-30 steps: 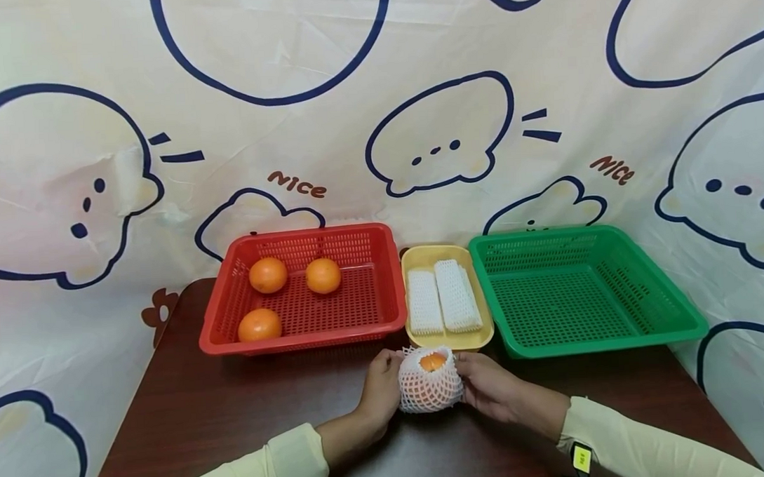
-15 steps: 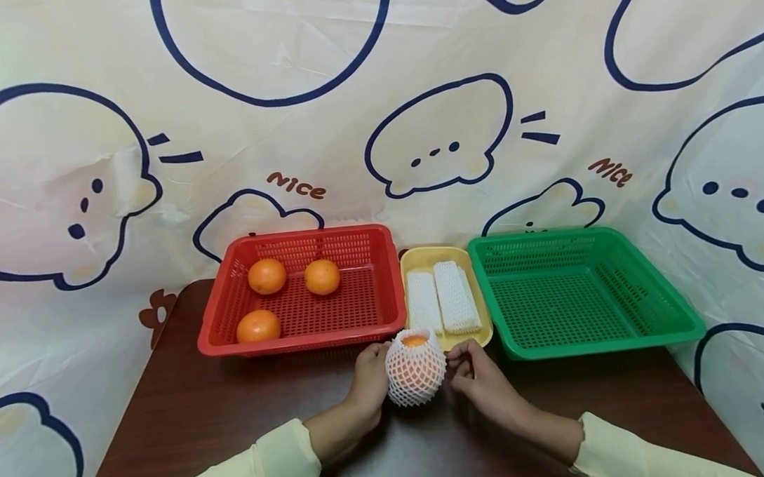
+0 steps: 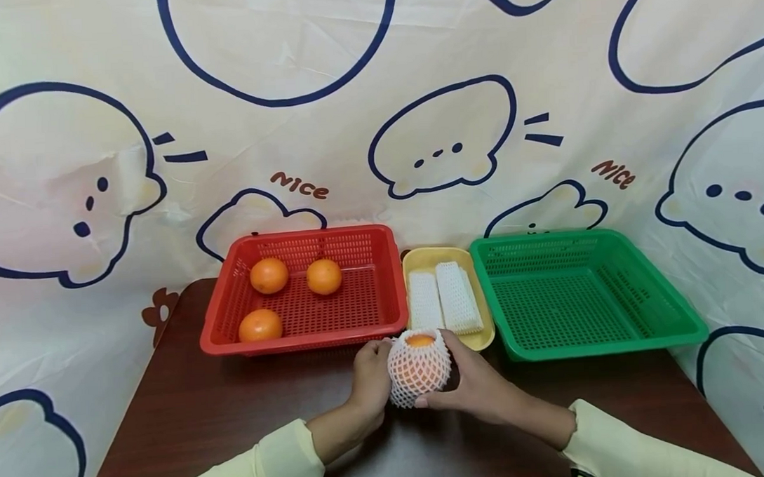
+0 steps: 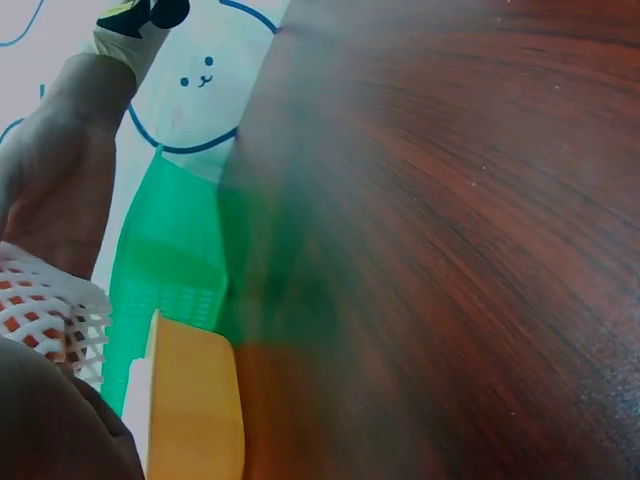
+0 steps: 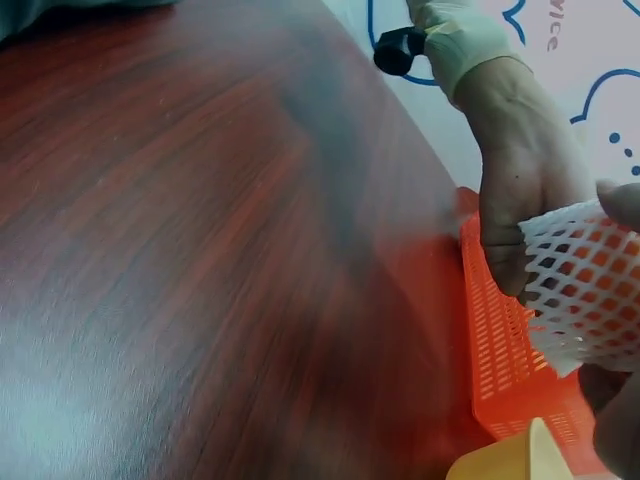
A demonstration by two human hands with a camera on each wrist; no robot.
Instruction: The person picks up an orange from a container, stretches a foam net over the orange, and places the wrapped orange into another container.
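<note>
An orange [image 3: 420,340] sits inside a white foam net sleeve [image 3: 418,374], its bare top showing through the sleeve's upper opening. My left hand [image 3: 369,383] holds the netted orange from the left side. On the other side my right hand [image 3: 478,382] grips it, thumb low at the front and fingers up by the sleeve's rim. In the left wrist view the foam net [image 4: 45,310] appears between both hands, partly cut off by the frame edge. The right wrist view shows the net [image 5: 585,285] close up, orange peel visible through its holes.
A red basket [image 3: 306,339] at the back left holds 3 oranges. Beside it, a yellow tray [image 3: 436,253] carries folded white foam sleeves [image 3: 458,297]. At the back right stands a green basket [image 3: 607,343]. All rest on a dark wooden table [image 3: 236,412] before a printed cloth.
The netted orange has shifted slightly left and been turned more upright. My right hand drew back from it with curled fingers, then came back to grip its right side.
</note>
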